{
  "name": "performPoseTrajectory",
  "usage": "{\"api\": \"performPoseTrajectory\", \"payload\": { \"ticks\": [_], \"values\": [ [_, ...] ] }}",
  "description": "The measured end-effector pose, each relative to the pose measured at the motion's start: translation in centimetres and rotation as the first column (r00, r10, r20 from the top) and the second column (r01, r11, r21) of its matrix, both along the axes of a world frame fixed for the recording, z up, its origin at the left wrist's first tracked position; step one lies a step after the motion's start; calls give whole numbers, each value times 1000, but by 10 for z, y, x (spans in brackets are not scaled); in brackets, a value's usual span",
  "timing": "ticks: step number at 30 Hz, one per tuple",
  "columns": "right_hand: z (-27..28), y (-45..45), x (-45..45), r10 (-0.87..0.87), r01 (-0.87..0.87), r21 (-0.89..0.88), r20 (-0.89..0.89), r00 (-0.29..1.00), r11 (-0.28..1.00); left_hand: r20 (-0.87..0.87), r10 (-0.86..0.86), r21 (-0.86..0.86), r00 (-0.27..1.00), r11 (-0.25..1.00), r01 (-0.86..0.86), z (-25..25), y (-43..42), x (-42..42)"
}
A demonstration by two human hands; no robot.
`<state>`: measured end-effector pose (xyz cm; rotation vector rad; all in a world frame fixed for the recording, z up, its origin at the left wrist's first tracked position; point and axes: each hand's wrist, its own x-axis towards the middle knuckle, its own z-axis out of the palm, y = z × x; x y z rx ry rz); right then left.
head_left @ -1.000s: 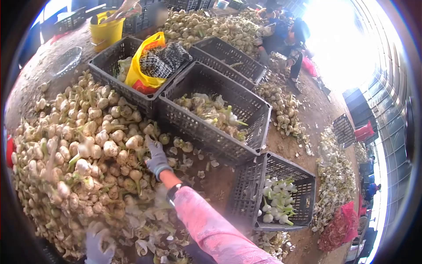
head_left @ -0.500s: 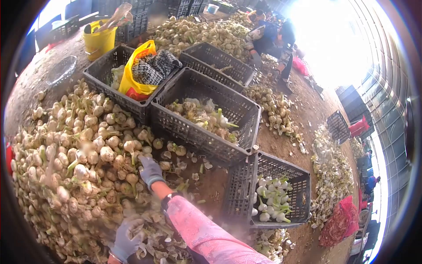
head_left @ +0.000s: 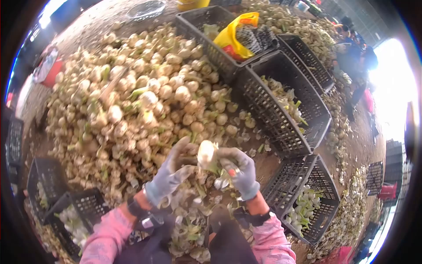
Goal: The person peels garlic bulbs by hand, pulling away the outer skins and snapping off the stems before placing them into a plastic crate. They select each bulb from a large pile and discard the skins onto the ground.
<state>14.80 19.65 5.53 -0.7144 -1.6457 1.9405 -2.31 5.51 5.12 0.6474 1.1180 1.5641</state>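
Both my hands wear grey gloves and meet over my lap, in front of the big pile of garlic bulbs (head_left: 154, 97). One pale garlic bulb (head_left: 206, 154) is between them. My right hand (head_left: 239, 169) pinches the bulb from the right, fingers bent round it. On the other side my left hand (head_left: 171, 169) has its fingers curved and apart, close to the bulb, with nothing visible in its grasp. Loose skins and leaves (head_left: 187, 233) lie below, between my knees.
Right of the pile, a black crate (head_left: 281, 125) holds trimmings, and another (head_left: 325, 176) holds white bulbs. A yellow bag (head_left: 239, 37) sits in a crate behind. More crates (head_left: 90, 200) stand at lower left. A person (head_left: 351, 61) crouches at upper right.
My right hand has left the pile and come back towards my body with a bulb. My left hand has risen to meet it. The view has swung left, shifting the crates right.
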Motion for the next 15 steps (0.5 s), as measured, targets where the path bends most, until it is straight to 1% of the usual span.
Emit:
{"api": "performPoseTrajectory", "payload": {
  "ticks": [1, 2, 3, 4, 5, 6, 7, 8, 9, 10, 11, 12, 15],
  "values": [
    [-2, -4, 11, 95, -101, 233, 36, 995, 967, 64, -32, 48, 997, 998, 29, 6, 0, 5],
    [-1, -5, 22, 210, -237, 437, 110, 972, 868, 108, -98, 22, 989, 995, 96, 7, -6, 10],
    [1, -18, 28, 133, -135, 229, 22, 991, 964, 154, -165, 1, 974, 986, 167, 9, -12, 15],
    [13, -35, 29, 37, -37, 6, -49, 998, 999, 195, -231, -11, 953, 971, 237, 12, -17, 18],
    [29, -49, 30, -76, 53, -223, -97, 992, 973, -5, -184, 10, 983, 983, 184, 16, -21, 22],
    [49, -58, 30, -164, 72, -523, -132, 978, 849, -205, -126, 43, 971, 990, 137, 19, -25, 26],
    [40, -62, 34, -159, 17, -573, -199, 967, 819, -396, -57, 87, 917, 991, 99, 21, -26, 29],
    [19, -67, 41, -159, -40, -617, -264, 951, 786, -644, 6, 85, 765, 994, 64, 27, -26, 28],
    [5, -70, 44, -164, -99, -657, -328, 931, 748, -707, 31, 110, 707, 992, 68, 27, -24, 29],
    [9, -80, 38, -253, 22, -685, -239, 938, 728, -762, 48, 128, 646, 989, 77, 24, -22, 32],
    [15, -82, 31, -270, 55, -714, -192, 944, 698, -808, 59, 138, 586, 986, 91, 21, -21, 36],
    [9, -83, 28, -267, 74, -705, -167, 949, 705, -802, 40, 123, 595, 987, 100, 20, -20, 38],
    [6, -81, 24, -245, 123, -679, -86, 966, 724, -790, 35, 83, 612, 995, 52, 17, -17, 38]
  ]
}}
